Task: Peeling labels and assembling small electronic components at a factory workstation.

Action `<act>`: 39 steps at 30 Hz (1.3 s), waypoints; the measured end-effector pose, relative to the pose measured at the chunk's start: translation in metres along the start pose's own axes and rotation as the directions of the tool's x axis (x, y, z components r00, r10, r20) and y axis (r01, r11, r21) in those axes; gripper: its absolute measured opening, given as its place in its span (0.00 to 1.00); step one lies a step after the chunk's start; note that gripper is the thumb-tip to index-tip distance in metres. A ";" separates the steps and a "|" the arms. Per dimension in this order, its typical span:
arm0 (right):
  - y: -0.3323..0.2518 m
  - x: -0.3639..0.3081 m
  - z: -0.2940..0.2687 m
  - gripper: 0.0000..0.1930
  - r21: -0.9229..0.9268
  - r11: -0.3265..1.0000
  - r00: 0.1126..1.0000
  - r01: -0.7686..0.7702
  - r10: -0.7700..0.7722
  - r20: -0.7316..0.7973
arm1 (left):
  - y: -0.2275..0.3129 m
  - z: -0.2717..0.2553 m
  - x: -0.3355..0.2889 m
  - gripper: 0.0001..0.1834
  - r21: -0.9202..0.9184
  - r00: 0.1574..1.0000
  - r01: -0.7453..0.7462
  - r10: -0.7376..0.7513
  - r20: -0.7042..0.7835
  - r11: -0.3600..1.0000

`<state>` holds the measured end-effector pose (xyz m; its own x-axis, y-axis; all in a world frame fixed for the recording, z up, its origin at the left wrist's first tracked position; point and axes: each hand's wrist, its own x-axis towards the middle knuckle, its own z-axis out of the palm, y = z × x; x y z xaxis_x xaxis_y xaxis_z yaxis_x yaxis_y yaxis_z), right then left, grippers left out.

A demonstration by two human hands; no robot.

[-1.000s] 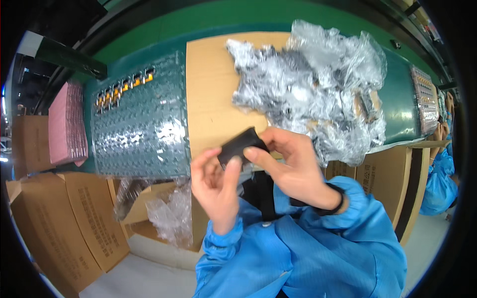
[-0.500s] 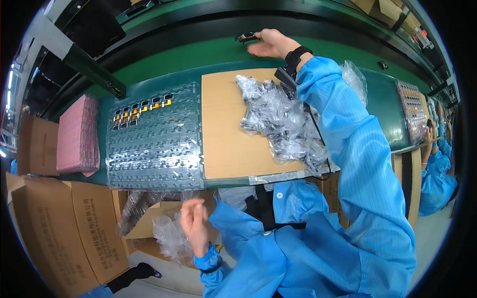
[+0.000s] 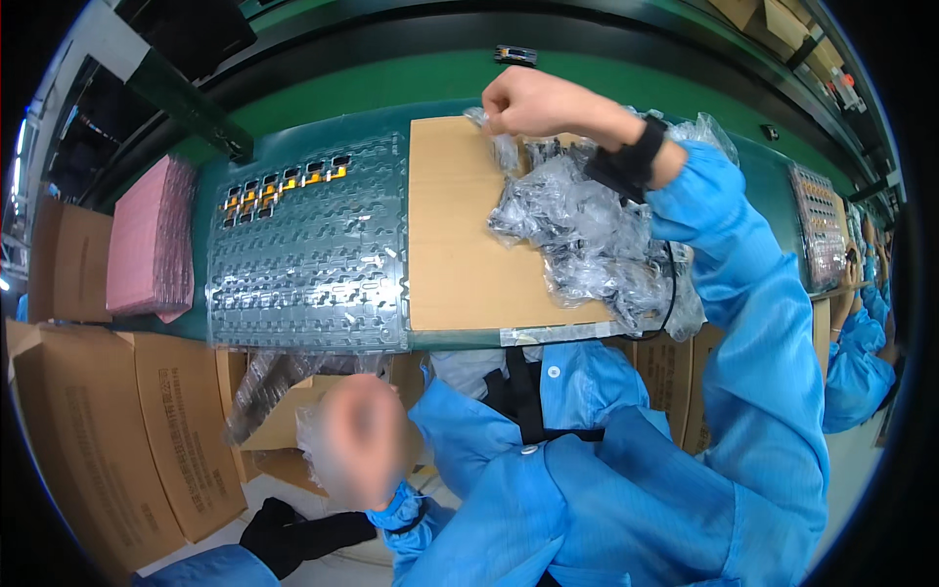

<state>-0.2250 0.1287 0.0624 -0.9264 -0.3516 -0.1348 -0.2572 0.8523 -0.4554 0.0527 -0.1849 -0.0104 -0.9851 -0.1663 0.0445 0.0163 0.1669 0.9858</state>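
My right hand (image 3: 528,101) is over the far edge of the cardboard sheet (image 3: 455,235), fingers pinched on a small clear plastic bag (image 3: 504,147). Just below and to the right of it lies a heap of clear bags (image 3: 587,215) with dark parts inside. A small dark part (image 3: 515,55) rests on the green belt beyond this hand. My left hand (image 3: 364,435) hangs below the table edge, near an open carton; it is smeared, so its fingers cannot be made out.
On the left, a clear moulded tray (image 3: 303,264) holds several small black-and-orange parts in its far rows. Beside it stands a stack of pink sheets (image 3: 147,240). Large cartons (image 3: 98,430) are at lower left. Another person's blue sleeve (image 3: 856,372) shows at far right.
My right hand has let go of the small dark part on the green belt and come back to the bag heap, closing on a bag. My left hand has shifted slightly downward.
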 end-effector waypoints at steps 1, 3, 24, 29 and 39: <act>-0.006 -0.008 -0.001 0.09 0.344 0.937 0.998 -0.064 0.053 0.042 | 0.009 0.009 0.006 0.18 -0.004 0.995 -0.064 0.064 0.082 0.998; -0.029 -0.032 -0.006 0.08 0.528 0.848 0.998 -0.052 0.031 0.049 | 0.026 0.029 0.025 0.21 0.001 0.974 -0.177 0.175 0.144 0.984; -0.050 -0.117 0.036 0.12 0.977 0.213 0.990 0.029 0.126 -0.057 | 0.031 0.136 0.084 0.20 -0.241 0.977 -0.150 0.181 0.112 0.959; -0.039 -0.151 0.019 0.10 0.951 0.307 0.974 0.023 0.209 -0.091 | 0.026 0.120 0.099 0.14 -0.020 0.972 -0.236 0.235 -0.026 0.972; -0.078 -0.259 0.027 0.10 0.893 0.101 0.846 0.438 0.289 -0.448 | 0.035 0.101 0.114 0.08 0.524 0.919 -0.277 0.382 -0.101 0.805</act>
<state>0.0426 0.1431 0.1089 -0.9813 0.1227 0.1483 -0.1864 -0.4135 -0.8912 -0.0764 -0.0995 0.0128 -0.8812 -0.1872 0.4341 0.1967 0.6898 0.6968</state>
